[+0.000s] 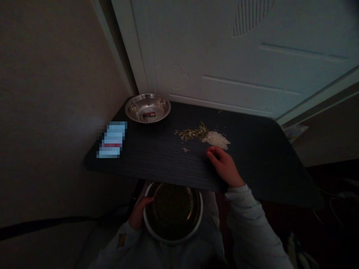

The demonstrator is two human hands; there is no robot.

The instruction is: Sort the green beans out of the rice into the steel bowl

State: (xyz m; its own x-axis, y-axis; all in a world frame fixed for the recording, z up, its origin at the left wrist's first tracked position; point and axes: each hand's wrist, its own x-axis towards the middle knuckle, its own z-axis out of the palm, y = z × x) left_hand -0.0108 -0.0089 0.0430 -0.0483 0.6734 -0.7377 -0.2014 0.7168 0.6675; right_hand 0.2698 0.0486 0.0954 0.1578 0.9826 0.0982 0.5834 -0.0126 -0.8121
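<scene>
My left hand (140,211) grips the rim of a round metal bowl (172,241) on my lap, thumb over the edge. Dark greenish contents, hard to make out in the dim light, lie inside it. Over the dark table (157,157), my right hand (223,164) is closed with the fingertips pinched together; whatever they may hold is hidden. Just beyond those fingers is a pile of white grains (217,139) that look like rice. Small green grains (200,131), mixed with some white ones, spread to its left. A few stray white grains (185,150) lie nearer me.
A shallow metal bowl (134,112) with a small red-and-black object (149,115) in it stands at the back left. A lit, pixelated phone-like screen (112,140) lies at the left edge. Behind the table rises a white door (190,48); a wall (56,93) borders the left side.
</scene>
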